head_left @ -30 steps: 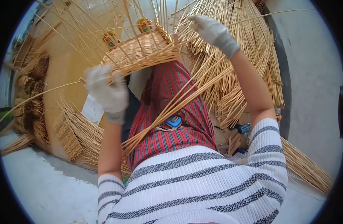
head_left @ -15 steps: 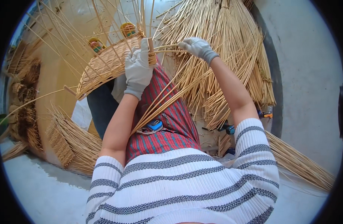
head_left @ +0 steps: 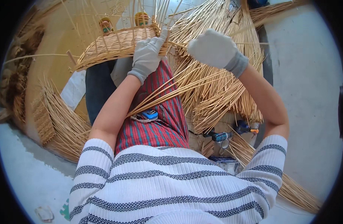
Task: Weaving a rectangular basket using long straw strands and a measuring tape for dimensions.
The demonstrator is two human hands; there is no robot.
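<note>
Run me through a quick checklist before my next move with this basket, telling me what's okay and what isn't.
1. Gloves on both hands: ok.
2. Left hand on the woven basket: ok, it grips the right end.
3. Right hand on the strand: ok, the strand runs from the basket's right end to the closed fist.
4. Lap free of loose things: not ok, a blue tape measure and several loose rods lie across it.
5. Tips of the upright stakes: cannot tell, many run out of the top of the picture.
</note>
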